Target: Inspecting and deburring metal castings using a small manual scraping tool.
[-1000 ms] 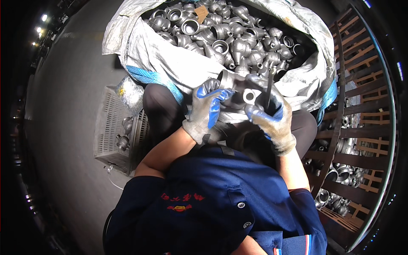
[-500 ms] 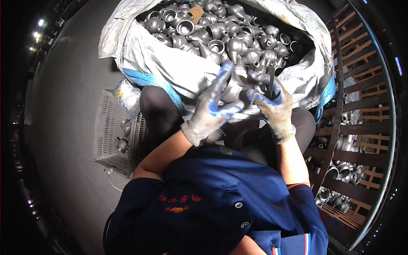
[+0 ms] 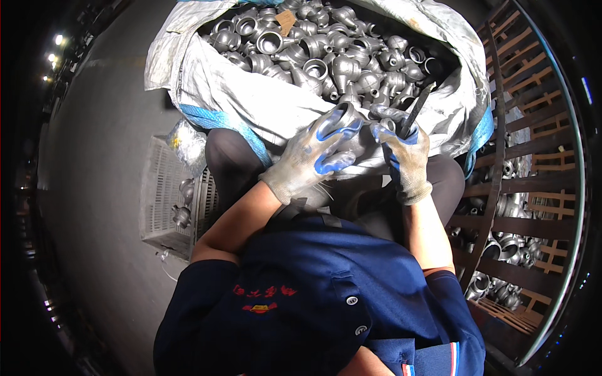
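Casting [image 3: 360, 143] is up right at the near side of the white sack [image 3: 244, 94]. My left hand [image 3: 313, 156] was spread half a second ago; now it's curled round the wide mouth, so I'd say the piece is better steadied. My right hand [image 3: 407, 153] is closed on a dark flat tool [image 3: 419, 106], which has tipped from upright to leaning right; can't tell if those fingers also touch the neck end. Down left, a grey slotted crate [image 3: 163, 194] has a couple of loose castings [image 3: 181, 217] in it, clear plastic bag [image 3: 188, 149] at its corner. That sack's heaped with castings plus a cardboard scrap [image 3: 286, 22]. More show behind the slatted rack [image 3: 536, 189] on my right.
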`<state>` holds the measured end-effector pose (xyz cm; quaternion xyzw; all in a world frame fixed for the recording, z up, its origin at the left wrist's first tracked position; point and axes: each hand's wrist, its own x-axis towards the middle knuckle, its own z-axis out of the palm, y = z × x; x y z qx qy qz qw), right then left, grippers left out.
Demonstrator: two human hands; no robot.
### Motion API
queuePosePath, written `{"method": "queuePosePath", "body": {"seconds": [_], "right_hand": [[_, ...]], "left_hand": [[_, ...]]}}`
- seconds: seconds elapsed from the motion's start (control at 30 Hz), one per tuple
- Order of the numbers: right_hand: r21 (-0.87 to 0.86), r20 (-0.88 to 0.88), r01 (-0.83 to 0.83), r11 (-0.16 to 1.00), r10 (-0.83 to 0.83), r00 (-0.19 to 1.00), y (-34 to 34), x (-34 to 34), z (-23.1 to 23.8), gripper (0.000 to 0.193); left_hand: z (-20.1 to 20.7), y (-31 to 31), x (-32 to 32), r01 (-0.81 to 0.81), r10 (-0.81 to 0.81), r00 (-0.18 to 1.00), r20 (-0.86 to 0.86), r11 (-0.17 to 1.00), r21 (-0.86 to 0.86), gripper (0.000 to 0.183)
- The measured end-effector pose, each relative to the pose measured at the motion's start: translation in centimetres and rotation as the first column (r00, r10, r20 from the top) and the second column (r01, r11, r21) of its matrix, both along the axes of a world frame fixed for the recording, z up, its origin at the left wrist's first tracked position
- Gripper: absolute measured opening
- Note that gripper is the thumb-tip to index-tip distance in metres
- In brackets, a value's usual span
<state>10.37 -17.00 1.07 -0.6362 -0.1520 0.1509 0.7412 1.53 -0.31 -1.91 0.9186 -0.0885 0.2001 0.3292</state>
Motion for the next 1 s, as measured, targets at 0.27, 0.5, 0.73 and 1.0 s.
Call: {"method": "queuePosePath", "body": {"seconds": [0.27, 0.5, 0.73, 1.0], "right_hand": [[0.248, -0.245, 0.085, 0.965, -0.022, 0.969, -1.5, 1.9, -0.8, 0.022], [0.612, -0.499, 0.143, 0.778, 0.239, 0.833, -2.0, 3.1, -2.1, 0.025], [0.536, -0.454, 0.059, 0.842, 0.228, 0.861, -1.7, 1.9, -1.8, 0.018], [0.108, -0.158, 0.13, 0.986, -0.112, 0.981, 0.1, 0.2, -0.7, 0.025]], "left_hand": [[-0.8, 1.3, -1.1, -0.035, 0.109, 0.994, 0.011, 0.412, -0.911, 0.033], [-1.0, 0.9, -0.3, 0.007, -0.23, 0.973, 0.006, 0.001, -1.0, 0.048], [-1.2, 0.8, -0.1, -0.107, -0.208, 0.974, -0.088, -0.08, -0.991, 0.038], [0.7, -0.1, 0.5, -0.029, -0.276, 0.96, -0.045, 0.062, -0.998, 0.041]]}}
